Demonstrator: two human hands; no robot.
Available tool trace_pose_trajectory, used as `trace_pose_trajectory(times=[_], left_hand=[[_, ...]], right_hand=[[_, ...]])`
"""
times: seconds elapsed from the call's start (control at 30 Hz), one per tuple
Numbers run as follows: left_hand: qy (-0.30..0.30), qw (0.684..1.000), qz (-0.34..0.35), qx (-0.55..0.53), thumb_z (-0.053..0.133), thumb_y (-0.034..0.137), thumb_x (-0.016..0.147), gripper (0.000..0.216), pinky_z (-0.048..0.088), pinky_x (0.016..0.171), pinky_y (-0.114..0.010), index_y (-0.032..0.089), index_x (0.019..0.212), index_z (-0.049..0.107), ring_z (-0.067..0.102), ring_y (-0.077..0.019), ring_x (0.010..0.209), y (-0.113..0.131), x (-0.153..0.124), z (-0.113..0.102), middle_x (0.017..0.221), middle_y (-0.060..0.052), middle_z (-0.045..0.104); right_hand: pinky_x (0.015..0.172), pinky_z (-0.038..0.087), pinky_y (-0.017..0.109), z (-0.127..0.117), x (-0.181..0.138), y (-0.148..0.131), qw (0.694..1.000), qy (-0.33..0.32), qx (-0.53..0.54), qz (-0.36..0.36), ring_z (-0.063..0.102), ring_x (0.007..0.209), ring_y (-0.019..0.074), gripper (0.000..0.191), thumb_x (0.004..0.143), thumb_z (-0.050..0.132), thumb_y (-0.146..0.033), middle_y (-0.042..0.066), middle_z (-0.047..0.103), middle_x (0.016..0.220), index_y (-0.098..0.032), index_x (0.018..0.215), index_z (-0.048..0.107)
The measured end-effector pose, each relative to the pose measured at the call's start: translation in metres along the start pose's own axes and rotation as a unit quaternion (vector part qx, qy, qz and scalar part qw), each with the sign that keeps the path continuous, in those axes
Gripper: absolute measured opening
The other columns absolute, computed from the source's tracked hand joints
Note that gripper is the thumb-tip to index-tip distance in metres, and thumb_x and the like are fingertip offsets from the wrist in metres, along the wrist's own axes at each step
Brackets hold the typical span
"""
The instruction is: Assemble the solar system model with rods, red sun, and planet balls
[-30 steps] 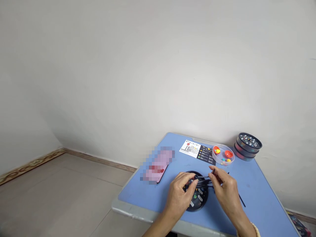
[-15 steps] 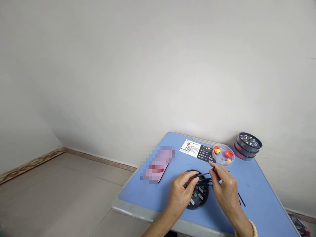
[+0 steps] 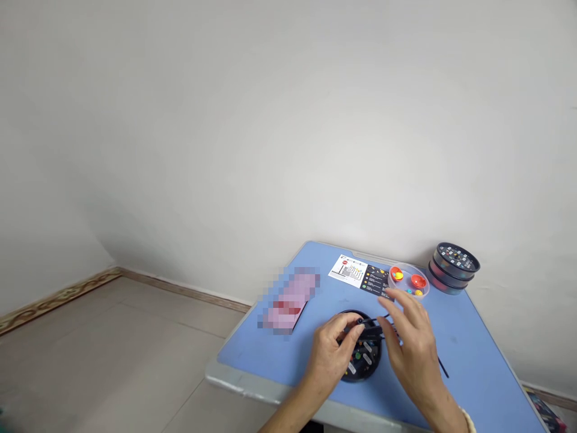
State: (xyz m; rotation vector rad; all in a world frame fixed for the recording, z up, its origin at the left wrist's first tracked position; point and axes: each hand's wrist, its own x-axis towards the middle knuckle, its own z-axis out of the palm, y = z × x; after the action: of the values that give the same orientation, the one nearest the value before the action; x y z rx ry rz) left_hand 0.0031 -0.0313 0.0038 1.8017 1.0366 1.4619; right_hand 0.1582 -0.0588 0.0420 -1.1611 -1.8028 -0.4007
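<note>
A round black disc (image 3: 363, 358) with coloured dots and small white labels lies on the blue table (image 3: 464, 343). My left hand (image 3: 332, 353) rests on the disc's left side, fingers pinched on the hub where thin black rods (image 3: 374, 328) meet. My right hand (image 3: 412, 349) is over the disc's right side, fingers loosely spread and touching the rods. One loose black rod (image 3: 443, 367) lies on the table to the right of my right hand.
At the table's far side are an instruction sheet (image 3: 360, 276), a clear round dish (image 3: 408, 282) with orange cups and coloured balls, and a stack of black discs (image 3: 454, 266). A blurred pink object (image 3: 288, 300) lies at the left. The table's front edge (image 3: 252, 388) is near.
My right hand has let its pinch on a rod loosen and its fingers have spread and lifted slightly. My left hand stays on the hub.
</note>
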Motion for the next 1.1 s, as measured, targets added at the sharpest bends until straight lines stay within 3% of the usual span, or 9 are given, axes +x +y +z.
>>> trace_pose_trajectory(times=[0.1,0.37,0.53,0.7,0.8,0.87,0.93,1.03,1.1], left_hand=[[0.002,1.0,0.017,0.01,0.058,0.02,0.085,0.016,0.056,0.062,-0.022,0.018,0.089,0.073,0.07,-0.017,0.07,0.003,0.0,-0.002,0.082,-0.004,0.075],[-0.012,0.999,0.034,0.023,0.056,0.021,0.086,0.019,0.058,0.071,-0.026,0.02,0.088,0.075,0.072,-0.0189,0.074,0.007,0.002,-0.006,0.083,-0.005,0.078],[-0.02,0.999,-0.044,-0.021,0.057,0.018,0.081,0.019,0.059,0.069,-0.024,0.02,0.091,0.074,0.073,-0.0182,0.073,-0.002,-0.002,-0.004,0.082,-0.003,0.078],[-0.029,0.996,-0.085,-0.023,0.058,0.018,0.079,0.014,0.056,0.055,-0.02,0.019,0.076,0.072,0.069,-0.0169,0.066,-0.005,-0.005,-0.003,0.074,-0.002,0.074],[-0.03,0.995,-0.094,-0.025,0.058,0.019,0.078,0.013,0.056,0.054,-0.02,0.019,0.077,0.071,0.068,-0.0163,0.064,-0.005,-0.004,-0.004,0.073,-0.001,0.074],[-0.023,0.995,-0.094,-0.023,0.06,0.019,0.077,0.012,0.057,0.058,-0.021,0.019,0.078,0.072,0.069,-0.0166,0.065,-0.005,-0.004,-0.004,0.075,-0.002,0.074],[-0.019,0.995,-0.097,-0.027,0.062,0.021,0.077,0.012,0.058,0.059,-0.021,0.019,0.08,0.073,0.07,-0.0169,0.065,-0.006,-0.005,-0.004,0.077,-0.002,0.076],[-0.016,0.994,-0.1,-0.036,0.063,0.023,0.076,0.015,0.059,0.059,-0.023,0.019,0.084,0.074,0.071,-0.018,0.065,-0.008,-0.005,-0.004,0.079,-0.003,0.077],[-0.012,0.994,-0.099,-0.04,0.064,0.024,0.075,0.015,0.06,0.06,-0.024,0.02,0.085,0.075,0.072,-0.0188,0.066,-0.009,-0.005,-0.004,0.08,-0.003,0.078]], right_hand=[[0.101,0.037,0.051,0.005,0.0,-0.004,0.997,-0.042,-0.016,-0.064,0.061,0.11,0.0247,0.03,0.094,0.045,-0.008,0.006,0.071,0.108,-0.025,0.101,0.068],[0.106,0.031,0.052,0.009,0.007,-0.005,0.99,-0.093,-0.044,-0.099,0.064,0.09,0.0207,0.032,0.094,0.043,-0.005,0.001,0.072,0.08,-0.023,0.085,0.068],[0.103,0.039,0.049,0.017,0.006,0.003,0.978,-0.133,-0.064,-0.148,0.056,0.069,0.0173,0.037,0.091,0.041,-0.001,0.0,0.061,0.063,-0.021,0.068,0.062],[0.104,0.038,0.05,0.027,0.002,0.004,0.974,-0.151,-0.067,-0.157,0.056,0.068,0.0169,0.037,0.09,0.042,0.0,-0.001,0.06,0.06,-0.021,0.067,0.062],[0.105,0.036,0.051,0.008,0.01,-0.003,0.979,-0.138,-0.052,-0.142,0.063,0.078,0.0185,0.034,0.092,0.042,-0.003,0.001,0.067,0.069,-0.021,0.075,0.065],[0.106,0.032,0.055,-0.019,0.017,-0.005,0.985,-0.108,-0.046,-0.124,0.064,0.096,0.0219,0.027,0.092,0.046,-0.007,0.004,0.073,0.092,-0.023,0.095,0.067],[0.106,0.032,0.055,-0.049,0.021,0.0,0.993,-0.052,-0.063,-0.088,0.065,0.099,0.0235,0.021,0.092,0.053,-0.015,0.005,0.073,0.101,-0.027,0.104,0.066],[0.101,0.039,0.054,-0.084,0.01,0.026,0.994,0.059,-0.092,-0.005,0.067,0.09,0.0242,0.015,0.09,0.058,-0.019,0.006,0.073,0.095,-0.028,0.099,0.068],[0.093,0.047,0.05,-0.092,-0.008,0.05,0.992,0.067,-0.103,0.034,0.068,0.084,0.0244,0.011,0.091,0.058,-0.026,0.006,0.073,0.089,-0.027,0.093,0.069]])
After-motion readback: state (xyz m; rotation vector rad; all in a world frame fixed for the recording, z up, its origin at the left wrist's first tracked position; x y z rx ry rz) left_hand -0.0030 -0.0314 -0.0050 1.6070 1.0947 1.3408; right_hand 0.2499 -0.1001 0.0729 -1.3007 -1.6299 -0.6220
